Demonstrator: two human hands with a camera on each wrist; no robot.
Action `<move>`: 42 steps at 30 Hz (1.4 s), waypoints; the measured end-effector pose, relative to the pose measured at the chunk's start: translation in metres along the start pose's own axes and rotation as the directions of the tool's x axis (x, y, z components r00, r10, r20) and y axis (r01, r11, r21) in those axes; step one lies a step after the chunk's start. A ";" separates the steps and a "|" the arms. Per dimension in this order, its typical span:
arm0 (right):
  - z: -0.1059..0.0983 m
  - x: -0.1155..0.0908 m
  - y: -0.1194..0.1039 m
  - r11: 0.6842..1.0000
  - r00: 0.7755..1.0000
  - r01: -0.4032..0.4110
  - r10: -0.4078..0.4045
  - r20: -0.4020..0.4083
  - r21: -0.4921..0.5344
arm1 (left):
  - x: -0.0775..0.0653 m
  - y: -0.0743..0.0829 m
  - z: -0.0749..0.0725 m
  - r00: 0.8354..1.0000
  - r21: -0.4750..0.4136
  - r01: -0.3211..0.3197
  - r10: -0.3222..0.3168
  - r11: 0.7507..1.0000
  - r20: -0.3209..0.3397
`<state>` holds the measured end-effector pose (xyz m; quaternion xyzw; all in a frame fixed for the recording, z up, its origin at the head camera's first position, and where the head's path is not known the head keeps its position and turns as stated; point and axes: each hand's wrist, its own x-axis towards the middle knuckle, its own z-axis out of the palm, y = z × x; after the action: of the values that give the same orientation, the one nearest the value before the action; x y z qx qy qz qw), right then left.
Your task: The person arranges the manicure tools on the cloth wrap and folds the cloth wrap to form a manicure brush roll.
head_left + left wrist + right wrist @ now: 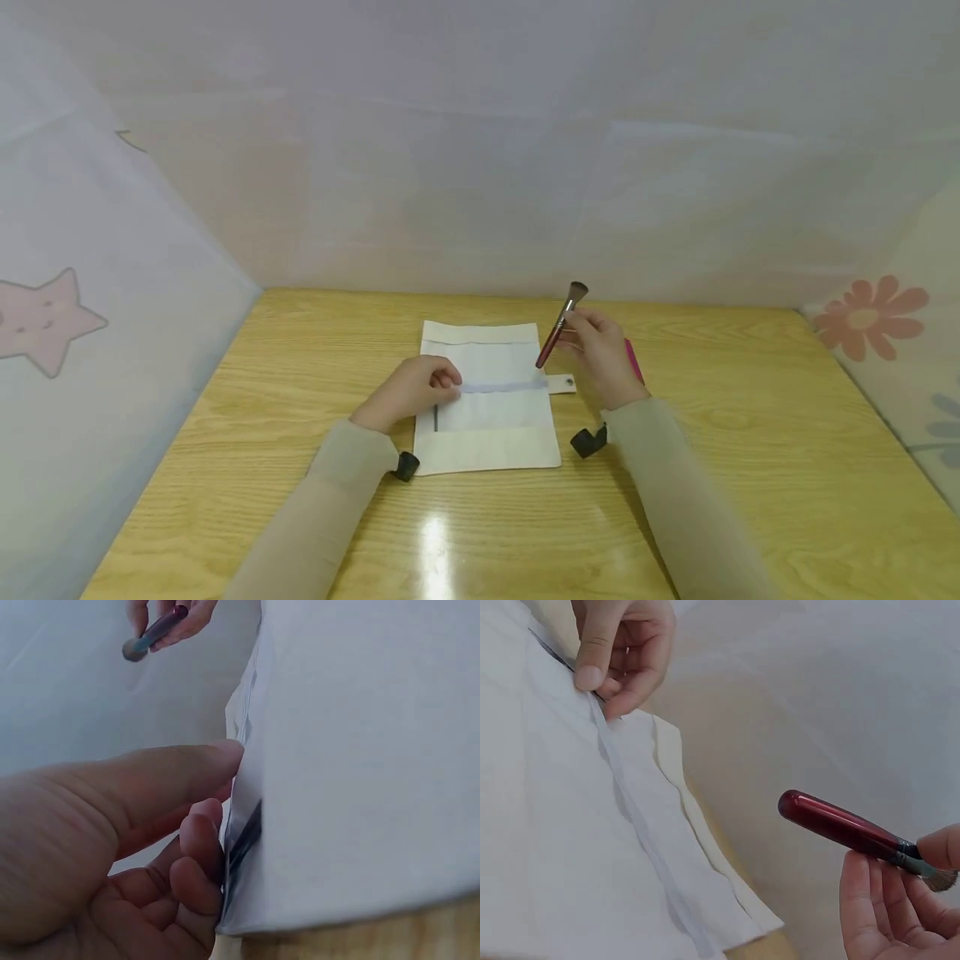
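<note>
A makeup brush (551,343) with a glossy dark red handle is pinched near its metal collar by my right hand (600,350). Its bristles point up and away, and the handle end tilts down over the right side of a white fabric brush case (491,450). The case lies unfolded, with a pale band (641,825) across its middle. At the band's left end, my left hand (412,387) pinches the edge between thumb and fingers. A thin dark item (246,840) shows inside the case close to these fingers.
From the case's right side a short snap strap (561,384) sticks out. Something bright pink (634,360) lies on the wooden table (720,467) behind my right wrist, mostly hidden. Pale fabric walls (465,183) enclose the back and sides.
</note>
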<state>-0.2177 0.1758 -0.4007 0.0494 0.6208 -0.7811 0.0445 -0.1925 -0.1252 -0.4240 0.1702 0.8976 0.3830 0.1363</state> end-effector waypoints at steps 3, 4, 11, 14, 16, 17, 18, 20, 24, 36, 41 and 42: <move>0.016 0.006 0.007 1.000 1.000 -0.024 0.024 0.009 -0.015 | 0.001 -0.001 0.000 1.000 0.001 0.002 -0.002 1.000 -0.002; 0.022 0.007 0.008 0.999 0.999 -0.032 0.032 0.008 -0.015 | 0.001 -0.002 0.000 1.000 0.003 0.004 -0.004 1.000 -0.002; 0.060 0.019 0.028 0.996 0.999 -0.051 0.052 -0.009 0.076 | 0.004 -0.009 -0.003 1.000 0.020 0.008 -0.008 1.000 0.007; 0.072 0.021 0.035 0.995 0.998 -0.061 0.062 -0.014 0.080 | 0.003 -0.010 -0.004 1.000 0.021 0.003 -0.003 1.000 0.010; 0.078 0.021 0.040 0.996 0.998 -0.060 0.061 -0.007 0.073 | 0.003 -0.010 -0.004 1.000 0.021 -0.005 0.005 1.000 0.006; 0.080 0.020 0.041 0.996 0.998 -0.057 0.057 -0.001 0.068 | 0.002 -0.010 -0.004 1.000 0.024 -0.012 0.012 1.000 0.005; 0.081 0.019 0.043 0.997 0.999 -0.053 0.052 0.007 0.058 | 0.002 -0.010 -0.004 1.000 0.027 -0.021 0.021 0.999 0.003; 0.084 0.019 0.045 0.998 0.999 -0.044 0.043 0.017 0.047 | 0.001 -0.009 -0.005 0.999 0.029 -0.033 0.033 0.999 0.000; 0.088 0.019 0.050 1.000 0.999 -0.026 0.025 0.027 0.018 | 0.001 -0.009 -0.006 0.999 0.034 -0.036 0.036 0.999 0.004; 0.098 0.017 0.056 0.996 0.997 -0.025 0.031 0.076 -0.082 | -0.001 -0.008 -0.007 0.999 0.051 -0.048 0.048 0.998 0.001; 0.100 0.019 0.059 0.994 0.995 -0.042 0.052 0.090 -0.104 | -0.003 -0.008 -0.008 0.998 0.062 -0.060 0.060 0.996 -0.005; 0.101 0.019 0.059 0.993 0.994 -0.041 0.052 0.092 -0.111 | -0.003 -0.008 -0.008 0.998 0.065 -0.063 0.063 0.996 -0.005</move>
<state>-0.2310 0.0644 -0.4377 0.0243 0.6585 -0.7462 0.0948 -0.1946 -0.1367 -0.4237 0.2012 0.9043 0.3585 0.1153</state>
